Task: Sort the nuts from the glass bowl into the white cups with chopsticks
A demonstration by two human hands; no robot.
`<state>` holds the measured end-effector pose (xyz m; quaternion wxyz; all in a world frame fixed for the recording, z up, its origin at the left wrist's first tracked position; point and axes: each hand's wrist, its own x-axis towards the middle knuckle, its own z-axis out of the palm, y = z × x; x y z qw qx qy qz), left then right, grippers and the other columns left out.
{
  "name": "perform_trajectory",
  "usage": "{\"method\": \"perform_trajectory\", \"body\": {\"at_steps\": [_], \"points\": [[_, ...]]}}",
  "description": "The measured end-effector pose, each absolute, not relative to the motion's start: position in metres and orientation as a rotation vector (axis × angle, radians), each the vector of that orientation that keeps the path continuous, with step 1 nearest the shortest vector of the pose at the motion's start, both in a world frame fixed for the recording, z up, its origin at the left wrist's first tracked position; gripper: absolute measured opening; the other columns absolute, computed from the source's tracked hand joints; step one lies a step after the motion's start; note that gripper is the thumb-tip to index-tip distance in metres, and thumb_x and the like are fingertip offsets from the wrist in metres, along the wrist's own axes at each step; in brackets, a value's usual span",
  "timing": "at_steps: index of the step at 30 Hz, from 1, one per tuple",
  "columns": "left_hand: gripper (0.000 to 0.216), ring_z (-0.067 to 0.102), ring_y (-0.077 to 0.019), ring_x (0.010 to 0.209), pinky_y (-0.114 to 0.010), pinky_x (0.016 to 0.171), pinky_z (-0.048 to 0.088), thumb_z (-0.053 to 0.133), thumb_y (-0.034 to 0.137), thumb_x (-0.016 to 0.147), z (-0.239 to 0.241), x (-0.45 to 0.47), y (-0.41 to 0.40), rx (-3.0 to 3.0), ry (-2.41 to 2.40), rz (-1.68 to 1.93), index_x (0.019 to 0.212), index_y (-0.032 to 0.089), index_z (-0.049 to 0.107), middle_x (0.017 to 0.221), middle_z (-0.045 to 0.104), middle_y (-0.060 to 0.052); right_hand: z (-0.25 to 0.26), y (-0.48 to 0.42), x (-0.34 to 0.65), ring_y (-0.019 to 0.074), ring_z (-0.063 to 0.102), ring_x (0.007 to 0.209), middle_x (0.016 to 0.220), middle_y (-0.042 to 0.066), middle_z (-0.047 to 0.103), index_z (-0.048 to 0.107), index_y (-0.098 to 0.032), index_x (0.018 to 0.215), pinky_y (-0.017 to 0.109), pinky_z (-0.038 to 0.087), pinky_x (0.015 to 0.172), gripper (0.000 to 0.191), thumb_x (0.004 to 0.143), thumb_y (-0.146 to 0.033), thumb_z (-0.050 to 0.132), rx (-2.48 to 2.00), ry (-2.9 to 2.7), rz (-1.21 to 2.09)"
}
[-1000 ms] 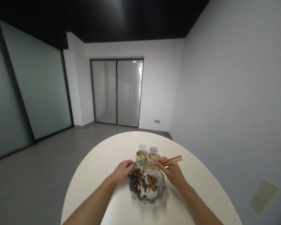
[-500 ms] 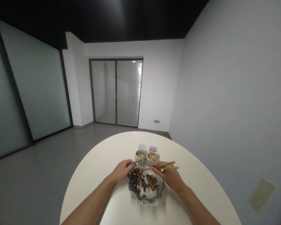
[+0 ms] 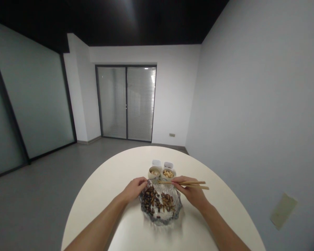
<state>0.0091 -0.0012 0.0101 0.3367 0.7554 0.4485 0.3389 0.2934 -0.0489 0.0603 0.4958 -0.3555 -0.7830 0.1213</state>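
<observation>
A scalloped clear glass bowl [image 3: 160,221] sits on the table before me. Small dark brown pieces [image 3: 149,199] cover its left side, and a pile of longer, lighter brown pieces [image 3: 167,202] lies at the right; both look like dried insects. My left hand [image 3: 134,189] grips the bowl's left far rim, fingers curled. In my right hand [image 3: 192,195] is a pair of wooden chopsticks [image 3: 195,182], held almost level. Their tips are at the bowl's far rim, near the small bowls; whether they pinch anything is too small to tell.
Behind the glass bowl stand a small bowl with pale pieces [image 3: 155,171] and a small bowl of nut-like tan pieces [image 3: 168,174]. Two white containers [image 3: 156,162] are just beyond them. The round white table [image 3: 107,181] has a wall [image 3: 238,122] to its right.
The chopstick tips have risen from the dark pieces to the bowl's far rim, and my right hand has moved slightly up. My left hand keeps its place. The whole view has shifted slightly.
</observation>
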Motion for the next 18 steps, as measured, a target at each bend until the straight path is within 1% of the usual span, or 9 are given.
{"method": "perform_trajectory", "body": {"at_steps": [3,9,12,15,18], "points": [[0.036,0.063,-0.0215,0.084,-0.028,0.076,0.044,0.046,0.042,0.089,0.01,0.009,-0.002,1.968,1.18,0.878,0.088,0.015,0.07,0.086,0.072,-0.005,0.064,-0.043,0.3,0.0228,0.075,0.08,0.089,0.003,0.08,0.078,-0.026,0.092,0.034,0.062,0.076,0.013,0.089,-0.036,0.07,-0.882,-1.786,0.227],[0.035,0.063,-0.0218,0.085,-0.028,0.077,0.044,0.047,0.042,0.089,0.014,0.01,-0.004,1.972,1.187,0.875,0.087,0.015,0.07,0.086,0.072,-0.005,0.057,-0.024,0.307,0.0249,0.074,0.086,0.092,0.006,0.079,0.078,-0.024,0.092,0.039,0.06,0.083,0.02,0.089,-0.04,0.067,-0.943,-1.6,0.12],[0.034,0.062,-0.0211,0.084,-0.028,0.076,0.044,0.046,0.041,0.088,0.015,0.01,-0.005,1.968,1.18,0.877,0.085,0.016,0.069,0.084,0.071,-0.005,0.051,-0.017,0.307,0.026,0.074,0.089,0.093,0.007,0.079,0.077,-0.023,0.091,0.04,0.059,0.086,0.026,0.089,-0.046,0.066,-0.969,-1.59,0.156],[0.034,0.062,-0.0207,0.083,-0.027,0.075,0.044,0.046,0.041,0.088,0.016,0.01,-0.006,1.959,1.19,0.874,0.085,0.015,0.068,0.082,0.07,-0.005,0.047,-0.011,0.309,0.0276,0.074,0.091,0.094,0.008,0.079,0.078,-0.022,0.089,0.043,0.058,0.09,0.035,0.087,-0.055,0.065,-1.007,-1.57,0.204],[0.035,0.062,-0.021,0.083,-0.028,0.075,0.044,0.046,0.042,0.088,0.016,0.01,-0.006,1.952,1.18,0.875,0.085,0.015,0.068,0.083,0.07,-0.005,0.048,-0.011,0.312,0.0289,0.073,0.092,0.094,0.008,0.079,0.077,-0.022,0.087,0.045,0.056,0.092,0.042,0.085,-0.061,0.063,-1.033,-1.513,0.183]]}}
